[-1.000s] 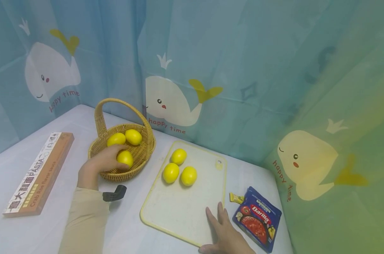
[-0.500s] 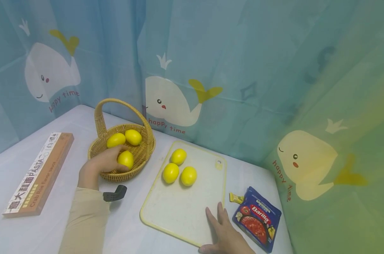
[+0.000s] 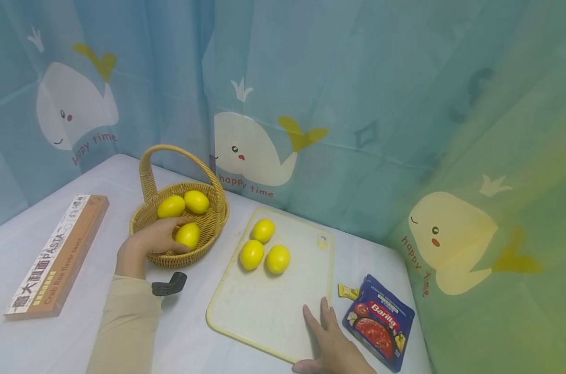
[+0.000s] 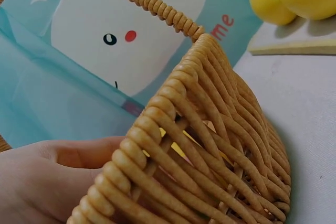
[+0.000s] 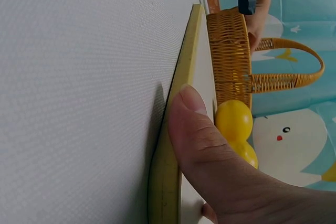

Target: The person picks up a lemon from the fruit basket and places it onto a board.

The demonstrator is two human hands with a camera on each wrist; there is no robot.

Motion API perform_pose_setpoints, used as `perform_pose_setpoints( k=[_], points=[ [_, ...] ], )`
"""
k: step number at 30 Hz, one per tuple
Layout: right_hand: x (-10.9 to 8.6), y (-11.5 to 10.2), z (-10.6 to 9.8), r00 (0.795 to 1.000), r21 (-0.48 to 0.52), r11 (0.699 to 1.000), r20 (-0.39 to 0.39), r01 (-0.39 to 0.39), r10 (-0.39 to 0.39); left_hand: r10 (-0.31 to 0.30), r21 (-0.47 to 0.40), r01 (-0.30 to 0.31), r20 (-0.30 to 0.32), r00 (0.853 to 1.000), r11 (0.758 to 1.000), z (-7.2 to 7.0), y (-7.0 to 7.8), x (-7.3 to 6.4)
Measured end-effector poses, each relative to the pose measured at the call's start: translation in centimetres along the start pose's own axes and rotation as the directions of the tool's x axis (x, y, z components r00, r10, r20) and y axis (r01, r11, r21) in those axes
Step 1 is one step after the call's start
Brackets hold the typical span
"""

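My left hand (image 3: 153, 240) reaches over the near left rim of a wicker basket (image 3: 207, 249). Its thumb and fingers curve around a yellow lemon (image 3: 189, 237) inside. Two more lemons (image 3: 171, 206) lie behind it in the basket. In the left wrist view the basket's weave (image 4: 210, 129) hides most of the fingers. My right hand (image 3: 331, 343) rests with spread fingers on the lower right of a white cutting board (image 3: 264, 306) with a yellow edge. Its thumb (image 5: 202, 135) lies at the board's edge. Three lemons (image 3: 252, 255) sit on the board's far left part.
A long pasta box (image 3: 58, 254) lies left of the basket. Right of the board are a blue Barilla sauce pouch (image 3: 381, 322) and a small yellow packet (image 3: 347, 292). A whale-print curtain (image 3: 357, 104) hangs behind the table. A black strap mount (image 3: 169, 285) sticks out from my left wrist.
The lemon at my left hand has shifted slightly right inside the basket, with the fingers moving slightly along with it. My right hand and the board stay still.
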State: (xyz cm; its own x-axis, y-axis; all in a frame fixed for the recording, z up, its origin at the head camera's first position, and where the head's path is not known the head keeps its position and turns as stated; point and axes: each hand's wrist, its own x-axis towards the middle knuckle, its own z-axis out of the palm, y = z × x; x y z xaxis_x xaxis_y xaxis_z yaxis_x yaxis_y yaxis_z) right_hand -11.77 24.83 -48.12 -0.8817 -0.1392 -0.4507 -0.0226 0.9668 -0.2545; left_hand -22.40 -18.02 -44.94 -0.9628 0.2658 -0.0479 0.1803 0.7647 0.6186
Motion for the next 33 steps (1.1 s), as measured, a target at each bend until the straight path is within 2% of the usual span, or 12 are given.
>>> perform_pose_setpoints(
  k=[5,14,23,33],
  points=[
    [0.05,-0.01,-0.07,1.0,0.007,1.0,0.005,-0.001,0.001,-0.005,0.022,0.004,0.014,1.0,1.0,0.06,0.01,0.12],
    [-0.11,0.0,-0.05,1.0,0.004,1.0,-0.009,0.022,-0.022,0.004,0.002,-0.004,0.023,1.0,1.0,0.37,-0.37,0.42],
    [-0.09,0.17,-0.09,1.0,-0.006,1.0,-0.008,0.027,-0.028,0.06,0.0,-0.06,-0.003,0.998,0.998,0.42,-0.62,0.71],
    [-0.11,0.18,0.16,0.999,-0.038,0.998,-0.026,0.043,-0.044,0.067,-0.006,-0.067,-0.014,0.998,0.998,0.49,-0.54,0.75]
  ],
)
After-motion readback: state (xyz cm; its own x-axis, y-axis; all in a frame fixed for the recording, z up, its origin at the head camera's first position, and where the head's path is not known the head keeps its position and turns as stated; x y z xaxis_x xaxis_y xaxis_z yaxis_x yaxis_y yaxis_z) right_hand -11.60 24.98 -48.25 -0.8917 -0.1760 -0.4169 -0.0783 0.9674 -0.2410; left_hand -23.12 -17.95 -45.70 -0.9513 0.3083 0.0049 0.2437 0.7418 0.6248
